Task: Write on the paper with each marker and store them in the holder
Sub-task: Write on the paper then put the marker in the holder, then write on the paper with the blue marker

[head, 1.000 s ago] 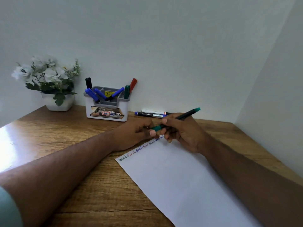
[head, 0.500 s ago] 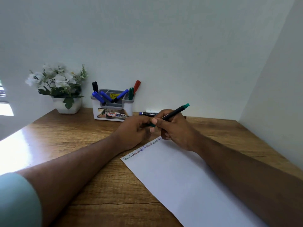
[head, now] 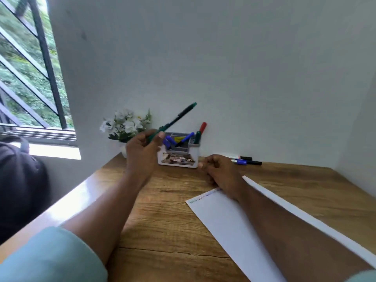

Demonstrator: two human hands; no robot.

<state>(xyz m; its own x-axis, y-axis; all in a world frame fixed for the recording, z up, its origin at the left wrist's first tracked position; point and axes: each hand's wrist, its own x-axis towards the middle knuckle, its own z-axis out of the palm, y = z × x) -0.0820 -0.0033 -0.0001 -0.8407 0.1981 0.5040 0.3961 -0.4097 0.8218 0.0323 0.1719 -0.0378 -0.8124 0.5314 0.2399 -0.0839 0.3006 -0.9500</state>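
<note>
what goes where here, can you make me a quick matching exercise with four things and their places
Things:
1. green marker
2. red marker
3. paper
4. flowers

Places:
A. standing in the holder
B. flat on the table under the right hand
C. against the wall, left of the holder
D. held up in the left hand

Pairs: 1-D, 2-A, 3-B, 4-C

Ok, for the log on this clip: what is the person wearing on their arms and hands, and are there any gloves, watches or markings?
Both hands, left and right, are bare: no gloves, rings or watch show. The forearms are uncovered too. Each arm has a short, pale teal-green sleeve, the left sleeve filling the lower left corner, the right sleeve just visible at the lower right edge. No markings or logos show.
</note>
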